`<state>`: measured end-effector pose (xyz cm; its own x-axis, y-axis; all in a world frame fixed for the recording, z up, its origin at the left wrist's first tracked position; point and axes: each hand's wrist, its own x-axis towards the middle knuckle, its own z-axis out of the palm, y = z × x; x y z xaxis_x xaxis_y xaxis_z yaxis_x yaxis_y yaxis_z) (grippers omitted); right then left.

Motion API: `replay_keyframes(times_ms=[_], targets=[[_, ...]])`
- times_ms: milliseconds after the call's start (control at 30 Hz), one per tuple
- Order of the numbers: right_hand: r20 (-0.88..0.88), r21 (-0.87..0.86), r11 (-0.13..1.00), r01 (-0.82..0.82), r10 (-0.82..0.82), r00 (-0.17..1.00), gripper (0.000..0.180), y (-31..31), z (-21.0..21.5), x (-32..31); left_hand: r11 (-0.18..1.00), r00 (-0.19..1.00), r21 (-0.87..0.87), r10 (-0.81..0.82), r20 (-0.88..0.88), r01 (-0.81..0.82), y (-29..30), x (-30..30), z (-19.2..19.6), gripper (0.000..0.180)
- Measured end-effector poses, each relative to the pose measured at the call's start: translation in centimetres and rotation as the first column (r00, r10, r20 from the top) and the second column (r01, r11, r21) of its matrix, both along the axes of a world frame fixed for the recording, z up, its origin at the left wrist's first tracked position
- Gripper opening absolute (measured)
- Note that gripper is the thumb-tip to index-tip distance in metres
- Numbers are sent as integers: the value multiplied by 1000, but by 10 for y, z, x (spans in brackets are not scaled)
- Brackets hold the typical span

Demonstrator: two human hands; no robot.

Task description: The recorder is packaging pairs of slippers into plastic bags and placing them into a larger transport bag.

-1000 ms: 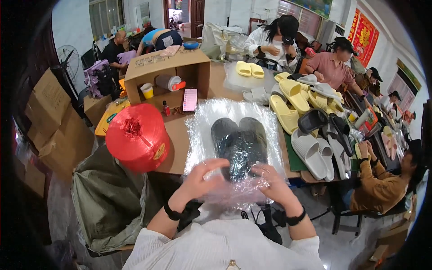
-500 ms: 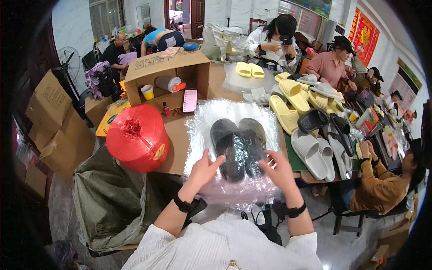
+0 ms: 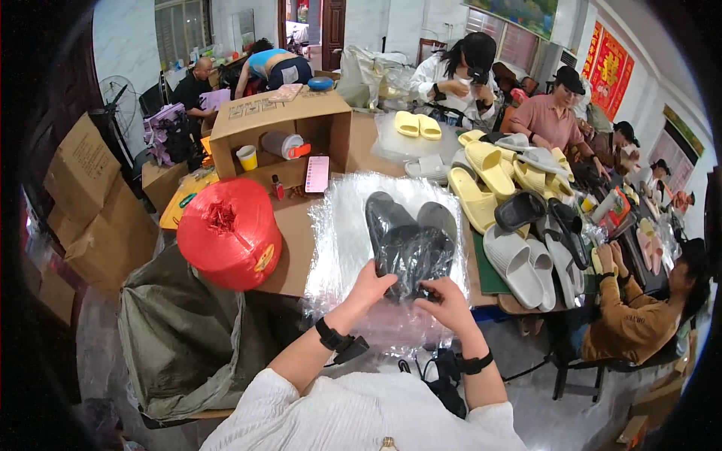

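A pair of black slippers (image 3: 410, 233) lies on a stack of clear plastic bags (image 3: 342, 240) on the cardboard-covered table. My left hand (image 3: 368, 286) grips the near end of the slippers through a clear bag. At the heel end just to the right, my right hand (image 3: 445, 301) pinches the same bag and slippers. Both wrists wear black bands.
A big red spool of twine (image 3: 228, 233) stands left of the bags. An open cardboard box (image 3: 282, 128) sits behind it, with a cup, a bottle and a pink phone. Yellow, white and black slippers (image 3: 519, 218) fill the table's right side. Several people sit around it. A green sack (image 3: 180, 338) hangs at lower left.
My hands have moved forward from the bag's near edge onto the heel end of the black slippers and closed on them. The slippers have shifted slightly toward me.
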<state>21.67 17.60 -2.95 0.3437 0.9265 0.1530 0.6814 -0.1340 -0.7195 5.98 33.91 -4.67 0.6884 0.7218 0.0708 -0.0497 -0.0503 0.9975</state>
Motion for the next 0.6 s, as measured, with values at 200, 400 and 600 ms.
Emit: replay_keyframes(times_ms=[200, 400, 600], targets=[[35, 404, 808, 430, -483, 875, 51, -28, 9, -2, 677, 949, -686, -62, 309, 267, -15, -29, 40, 31], [-567, 107, 952, 288, -180, 804, 39, -30, 2, 3, 756, 886, -513, -188, 424, 406, 0, -41, -14, 40], [-281, 330, 863, 383, -298, 912, 31, -13, -34, -38, 767, 868, -466, -232, 439, 441, -45, -58, 47, 46]])
